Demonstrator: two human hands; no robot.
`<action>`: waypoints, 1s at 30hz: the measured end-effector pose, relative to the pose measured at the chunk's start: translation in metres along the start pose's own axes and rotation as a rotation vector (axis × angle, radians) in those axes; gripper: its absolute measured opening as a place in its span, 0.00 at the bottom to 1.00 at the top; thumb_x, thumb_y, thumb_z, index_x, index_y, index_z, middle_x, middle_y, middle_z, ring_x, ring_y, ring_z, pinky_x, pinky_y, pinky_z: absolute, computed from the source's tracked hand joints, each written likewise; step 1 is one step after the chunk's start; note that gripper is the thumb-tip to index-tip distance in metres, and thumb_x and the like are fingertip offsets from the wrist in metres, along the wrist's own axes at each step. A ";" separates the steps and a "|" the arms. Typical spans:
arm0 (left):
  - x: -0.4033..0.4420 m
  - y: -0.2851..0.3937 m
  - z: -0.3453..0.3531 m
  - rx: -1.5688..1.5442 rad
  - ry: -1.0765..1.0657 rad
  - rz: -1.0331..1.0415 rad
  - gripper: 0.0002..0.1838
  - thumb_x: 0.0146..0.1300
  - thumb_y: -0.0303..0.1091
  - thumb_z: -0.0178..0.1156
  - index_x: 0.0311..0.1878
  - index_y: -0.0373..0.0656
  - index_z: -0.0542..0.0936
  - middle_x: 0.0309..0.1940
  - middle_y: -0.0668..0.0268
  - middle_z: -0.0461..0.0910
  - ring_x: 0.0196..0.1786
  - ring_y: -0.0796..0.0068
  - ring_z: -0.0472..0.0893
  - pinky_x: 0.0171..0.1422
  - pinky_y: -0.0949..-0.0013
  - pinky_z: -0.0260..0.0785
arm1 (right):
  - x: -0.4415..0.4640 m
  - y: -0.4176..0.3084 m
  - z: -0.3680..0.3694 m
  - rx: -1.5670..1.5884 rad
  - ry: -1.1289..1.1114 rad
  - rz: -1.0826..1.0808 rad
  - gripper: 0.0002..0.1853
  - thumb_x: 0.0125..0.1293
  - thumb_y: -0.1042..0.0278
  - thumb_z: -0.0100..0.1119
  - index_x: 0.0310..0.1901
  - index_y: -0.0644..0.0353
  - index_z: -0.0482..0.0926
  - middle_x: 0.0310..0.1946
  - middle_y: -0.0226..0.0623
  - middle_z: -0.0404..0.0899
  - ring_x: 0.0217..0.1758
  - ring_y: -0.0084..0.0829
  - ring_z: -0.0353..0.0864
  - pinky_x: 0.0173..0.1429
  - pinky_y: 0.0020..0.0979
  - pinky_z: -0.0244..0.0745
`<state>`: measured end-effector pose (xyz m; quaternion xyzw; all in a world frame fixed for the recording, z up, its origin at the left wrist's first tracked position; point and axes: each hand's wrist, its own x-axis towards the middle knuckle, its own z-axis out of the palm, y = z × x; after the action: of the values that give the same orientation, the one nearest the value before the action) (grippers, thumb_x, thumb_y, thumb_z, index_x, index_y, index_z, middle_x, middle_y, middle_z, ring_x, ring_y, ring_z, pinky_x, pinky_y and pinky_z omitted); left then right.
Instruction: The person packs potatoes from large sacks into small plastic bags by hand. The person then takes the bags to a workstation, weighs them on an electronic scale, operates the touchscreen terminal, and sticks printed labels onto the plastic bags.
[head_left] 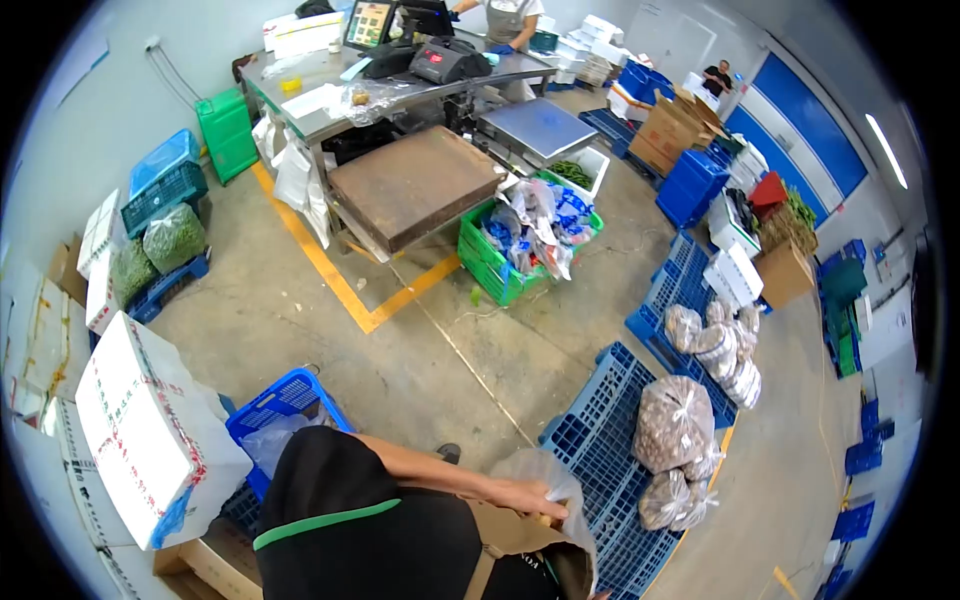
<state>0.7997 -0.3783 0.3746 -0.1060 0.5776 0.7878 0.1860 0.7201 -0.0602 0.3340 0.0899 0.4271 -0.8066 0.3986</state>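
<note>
Concrete floor (400, 350) (yellow-lined), blue pallets (600, 440).

The room is bounded by pale walls (100, 130), and an outlet (152, 43) with trailing cables (174, 78) is fixed to the one at the left. The grey floor (400, 365) is marked with yellow lines (318, 262) and partly covered at the right by blue slatted pallets (592, 425), while a metal surface (515, 68) is placed farther back. Large blue-and-white panels (815, 92) are seen at the upper right, where a glowing strip light (886, 150) is mounted.
</note>
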 end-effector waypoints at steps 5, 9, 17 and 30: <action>-0.037 0.033 -0.078 -0.202 0.314 0.087 0.27 0.55 0.61 0.60 0.36 0.41 0.74 0.23 0.71 0.66 0.25 0.81 0.65 0.24 0.76 0.55 | 0.076 -0.041 0.102 0.008 -0.169 0.189 0.25 0.60 0.45 0.59 0.46 0.59 0.74 0.42 0.47 0.77 0.45 0.30 0.78 0.50 0.37 0.73; -0.070 0.031 -0.137 -0.400 0.584 0.198 0.20 0.62 0.53 0.57 0.37 0.43 0.73 0.19 0.78 0.60 0.19 0.86 0.55 0.21 0.77 0.45 | 0.192 -0.034 0.206 -0.185 -0.445 0.129 0.33 0.62 0.34 0.46 0.40 0.65 0.72 0.10 0.21 0.50 0.13 0.20 0.47 0.24 0.26 0.45; -0.133 0.066 -0.266 -0.745 1.207 0.553 0.25 0.65 0.55 0.51 0.35 0.37 0.74 0.14 0.79 0.57 0.15 0.87 0.52 0.18 0.78 0.41 | 0.396 0.031 0.409 -0.257 -0.890 0.566 0.32 0.62 0.34 0.46 0.46 0.62 0.72 0.15 0.18 0.52 0.17 0.17 0.49 0.27 0.25 0.46; -0.217 0.166 -0.508 -0.470 1.456 0.967 0.33 0.66 0.62 0.42 0.39 0.33 0.72 0.15 0.79 0.52 0.14 0.88 0.48 0.19 0.80 0.39 | 0.565 0.139 0.753 -0.351 -1.409 0.462 0.32 0.63 0.39 0.50 0.43 0.68 0.71 0.14 0.21 0.52 0.17 0.17 0.49 0.25 0.23 0.46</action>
<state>0.9031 -0.9416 0.4446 -0.3590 0.3581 0.6158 -0.6031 0.5911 -0.9970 0.4405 -0.4240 0.1639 -0.4897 0.7440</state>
